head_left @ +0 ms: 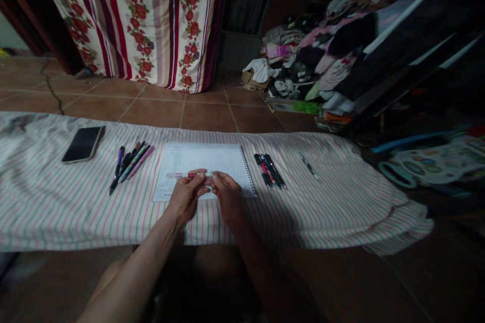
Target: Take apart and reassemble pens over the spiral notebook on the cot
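A spiral notebook [206,161] lies open on a striped cloth [56,202] spread on the floor. Over its near edge my left hand [185,199] pinches a red and white pen [184,175] held level, pointing left. My right hand [229,199] pinches the pen's right end, fingers closed on it. Left of the notebook lies a bunch of several pens [129,164], purple, black and pink. To the notebook's right sits a second bunch of pens [270,170], black and red, and further right a single pen [309,166].
A dark phone [83,144] lies on the cloth at the left. Beyond the cloth are brown floor tiles [166,111], a flowered curtain [151,20] and a heap of clothes [322,55] at the right. Toys and clutter [432,161] sit at the far right.
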Demonstrator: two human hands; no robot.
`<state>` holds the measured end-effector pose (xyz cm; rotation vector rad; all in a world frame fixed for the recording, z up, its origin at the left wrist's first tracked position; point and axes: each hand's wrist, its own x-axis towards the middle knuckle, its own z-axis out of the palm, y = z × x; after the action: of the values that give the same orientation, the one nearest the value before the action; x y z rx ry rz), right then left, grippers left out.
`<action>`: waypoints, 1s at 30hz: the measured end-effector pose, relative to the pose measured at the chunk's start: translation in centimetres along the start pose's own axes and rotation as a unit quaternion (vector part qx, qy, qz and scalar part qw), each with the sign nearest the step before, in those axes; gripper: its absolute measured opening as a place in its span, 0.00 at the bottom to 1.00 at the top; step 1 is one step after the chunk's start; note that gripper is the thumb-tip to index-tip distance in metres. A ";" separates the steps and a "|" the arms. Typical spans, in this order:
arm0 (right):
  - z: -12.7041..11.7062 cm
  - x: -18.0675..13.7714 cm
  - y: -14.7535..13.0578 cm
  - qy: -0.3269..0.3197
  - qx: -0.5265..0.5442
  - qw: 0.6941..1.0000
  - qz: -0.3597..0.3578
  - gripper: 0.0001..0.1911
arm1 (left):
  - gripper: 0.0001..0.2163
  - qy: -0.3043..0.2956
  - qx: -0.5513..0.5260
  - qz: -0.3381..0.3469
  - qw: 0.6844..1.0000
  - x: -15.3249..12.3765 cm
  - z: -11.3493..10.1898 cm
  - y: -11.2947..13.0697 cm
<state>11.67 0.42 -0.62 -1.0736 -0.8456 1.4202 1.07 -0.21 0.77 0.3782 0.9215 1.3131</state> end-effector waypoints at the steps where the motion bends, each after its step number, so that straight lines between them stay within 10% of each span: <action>1: 0.0 0.0 -0.2 -0.005 0.001 1.000 0.005 0.14 | 0.07 0.007 -0.006 0.000 1.000 0.0 0.1 0.0; 23: -0.5 1.2 -0.1 0.033 -0.089 0.994 -0.056 0.13 | 0.07 0.065 -0.091 0.021 0.994 0.8 0.9 -1.0; 30: -0.3 1.3 -0.1 0.005 0.011 1.000 0.024 0.18 | 0.05 0.067 -0.105 0.026 0.992 0.8 0.9 -0.8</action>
<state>12.01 1.70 -0.81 -1.0900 -0.7996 1.4595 2.24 0.57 0.44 0.1525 0.8793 1.4820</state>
